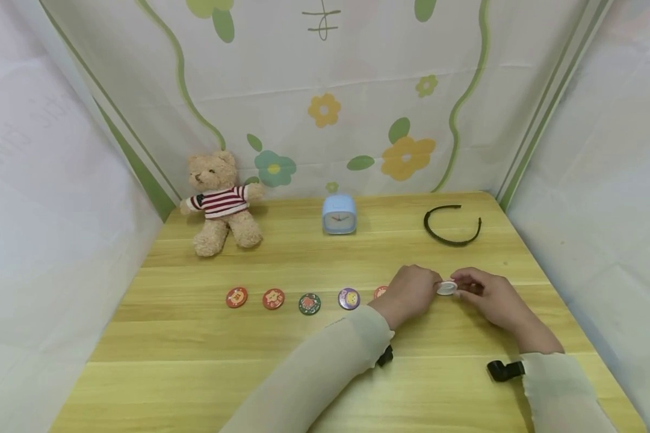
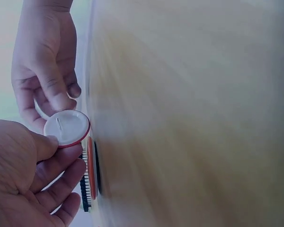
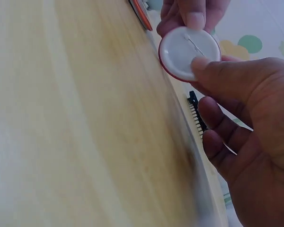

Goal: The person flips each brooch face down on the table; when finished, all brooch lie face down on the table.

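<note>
Left fingers (image 2: 46, 146) and right fingers (image 2: 61, 101) hold 1 white-backed, red-rimmed badge (image 2: 72, 129)

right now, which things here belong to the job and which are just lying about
Job in hand:
white-backed badge, held by left hand and right hand
row of badges, probably

Apparently just lying about:
teddy bear
blue clock
black headband

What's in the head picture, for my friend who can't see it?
Someone's left grip and right grip hold a badge over a table. Five other badges show in a row; behind are a bear, clock and headband.
</note>
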`<state>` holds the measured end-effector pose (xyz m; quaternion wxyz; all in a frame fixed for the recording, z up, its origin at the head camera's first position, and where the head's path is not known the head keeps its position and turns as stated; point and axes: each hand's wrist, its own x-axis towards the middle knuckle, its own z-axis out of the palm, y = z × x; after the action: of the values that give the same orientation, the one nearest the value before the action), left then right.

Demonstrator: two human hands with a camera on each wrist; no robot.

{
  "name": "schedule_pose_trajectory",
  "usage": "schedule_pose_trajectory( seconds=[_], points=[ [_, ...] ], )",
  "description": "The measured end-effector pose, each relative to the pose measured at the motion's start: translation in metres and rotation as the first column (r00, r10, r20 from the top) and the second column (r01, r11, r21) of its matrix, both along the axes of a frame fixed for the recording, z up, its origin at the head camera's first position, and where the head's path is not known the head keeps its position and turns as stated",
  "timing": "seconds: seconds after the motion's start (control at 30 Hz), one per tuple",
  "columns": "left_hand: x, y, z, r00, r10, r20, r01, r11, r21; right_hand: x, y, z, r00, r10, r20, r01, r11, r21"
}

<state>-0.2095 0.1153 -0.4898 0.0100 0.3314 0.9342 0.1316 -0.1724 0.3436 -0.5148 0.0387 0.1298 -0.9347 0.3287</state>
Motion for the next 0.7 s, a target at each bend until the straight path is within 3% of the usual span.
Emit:
schedule_pose_trajectory(
  seconds=[0.2,0.47,0.7],
  points=[
    [0.0006,0.0006,-0.0005,0.995,0.031,0.090,-0.038,0.996,0.078,-0.0020,-0.0083,-0.0025,0.997,0.068,0.020,-0.068,0.998,-0.016],
    [0.0015,-0.0001,-0.0016,0.986,0.055,0.156,-0.076,0.988,0.133,-0.0004,-0.0091,0.0008,0.996,0.056,0.063,-0.056,0.998,0.000],
    [0.0017,0.0014,-0.0020,0.994,0.027,0.107,-0.039,0.993,0.109,-0.0007,-0.0032,0.0022,0.997,0.010,0.075,-0.011,1.000,0.025]
  ],
)
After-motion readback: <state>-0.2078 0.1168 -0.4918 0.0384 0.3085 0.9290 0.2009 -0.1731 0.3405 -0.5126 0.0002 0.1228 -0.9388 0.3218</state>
